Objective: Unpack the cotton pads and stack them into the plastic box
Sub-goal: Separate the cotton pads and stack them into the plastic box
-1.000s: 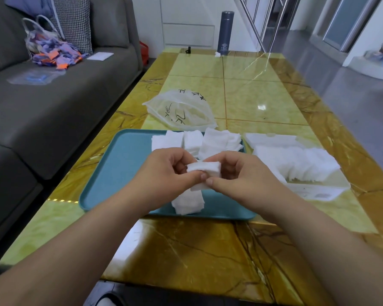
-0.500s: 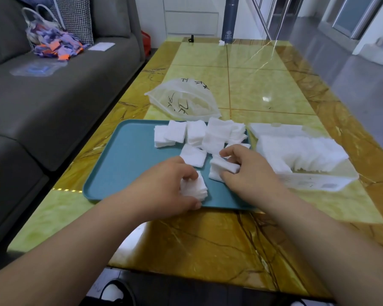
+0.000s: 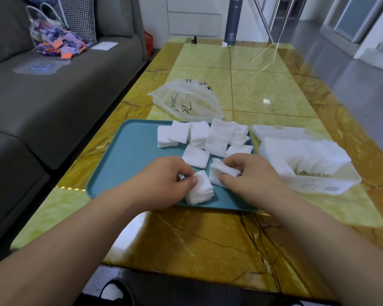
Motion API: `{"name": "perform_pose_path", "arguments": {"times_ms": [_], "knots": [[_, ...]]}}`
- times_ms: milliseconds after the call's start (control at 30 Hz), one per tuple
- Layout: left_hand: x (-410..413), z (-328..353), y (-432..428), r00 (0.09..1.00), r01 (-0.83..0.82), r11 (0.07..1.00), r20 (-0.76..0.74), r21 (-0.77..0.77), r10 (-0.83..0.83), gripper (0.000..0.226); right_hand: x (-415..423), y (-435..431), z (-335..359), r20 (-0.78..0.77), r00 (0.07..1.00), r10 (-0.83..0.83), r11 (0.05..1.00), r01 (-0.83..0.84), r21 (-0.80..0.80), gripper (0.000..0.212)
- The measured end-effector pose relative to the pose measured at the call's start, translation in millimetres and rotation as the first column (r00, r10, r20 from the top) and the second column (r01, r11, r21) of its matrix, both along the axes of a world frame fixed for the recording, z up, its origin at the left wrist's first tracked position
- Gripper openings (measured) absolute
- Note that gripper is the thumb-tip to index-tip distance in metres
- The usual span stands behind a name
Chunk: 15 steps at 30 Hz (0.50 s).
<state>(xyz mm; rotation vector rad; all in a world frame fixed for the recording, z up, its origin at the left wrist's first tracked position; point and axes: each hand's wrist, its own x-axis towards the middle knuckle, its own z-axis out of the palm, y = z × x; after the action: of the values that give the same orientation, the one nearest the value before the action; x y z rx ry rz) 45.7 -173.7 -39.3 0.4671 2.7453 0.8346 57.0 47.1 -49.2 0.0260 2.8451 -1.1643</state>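
A teal tray (image 3: 128,151) lies on the marble table with several white cotton pads (image 3: 217,138) scattered over its far right part. My left hand (image 3: 164,180) pinches a small stack of pads (image 3: 200,191) that rests near the tray's front edge. My right hand (image 3: 250,175) grips a second bunch of pads (image 3: 221,173) right beside it. A clear plastic box (image 3: 318,184) stands to the right of the tray, with a row of pads (image 3: 305,155) in it. The empty plastic pad bag (image 3: 186,100) lies behind the tray.
A grey sofa (image 3: 53,96) runs along the left with a bag of coloured scraps (image 3: 55,40) on it. A dark flask (image 3: 232,21) stands at the table's far end. The table's front edge is close to me.
Both hands held one bunch of pads above the tray a second ago. They came down and parted, the left on the front stack, the right on a separate bunch. The camera tilted down slightly.
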Motion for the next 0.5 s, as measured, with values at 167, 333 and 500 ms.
{"name": "perform_pose_path", "arguments": {"times_ms": [167, 333, 500], "knots": [[1, 2, 2, 0.993, -0.096, 0.995, -0.068, 0.023, 0.097, 0.026, 1, -1, 3, 0.001, 1.0, -0.025, 0.999, 0.025, -0.023, 0.017], [-2, 24, -9, 0.915, -0.243, 0.942, -0.27, 0.229, 0.302, 0.023, 1, 3, 10, -0.025, 0.985, -0.17, 0.965, 0.161, -0.209, 0.014], [15, 44, 4, 0.983, -0.181, 0.801, 0.142, 0.571, 0.12, 0.016, 3, 0, 23, -0.073, 0.987, -0.142, 0.902, 0.099, -0.419, 0.014]]}}
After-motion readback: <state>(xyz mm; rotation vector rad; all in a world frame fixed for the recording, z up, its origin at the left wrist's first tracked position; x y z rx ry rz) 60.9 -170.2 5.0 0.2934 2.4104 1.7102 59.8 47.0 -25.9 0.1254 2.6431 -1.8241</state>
